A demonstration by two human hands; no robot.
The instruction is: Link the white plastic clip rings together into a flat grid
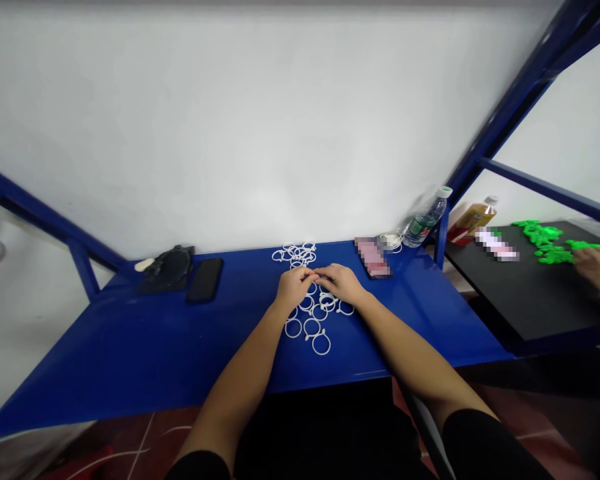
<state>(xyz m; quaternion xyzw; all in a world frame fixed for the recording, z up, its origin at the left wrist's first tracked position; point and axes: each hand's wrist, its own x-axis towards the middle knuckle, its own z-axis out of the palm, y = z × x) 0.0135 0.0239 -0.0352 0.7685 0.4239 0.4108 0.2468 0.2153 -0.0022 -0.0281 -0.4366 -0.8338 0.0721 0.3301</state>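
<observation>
Both my hands rest at the middle of the blue table (130,347), fingertips meeting. My left hand (293,287) and my right hand (341,283) have their fingers curled together over a small white ring that I can barely make out between them. Several loose white plastic rings (312,327) lie under and in front of my hands. A second heap of white rings (296,254) lies just beyond my fingers, close to the wall.
A black phone (205,280) and a dark bundle (169,268) lie at the left back. A blurred phone (373,257), a water bottle (425,221) and a tea bottle (474,220) stand at the right. Another person's hand (599,267) works green pieces (545,241) on a black table.
</observation>
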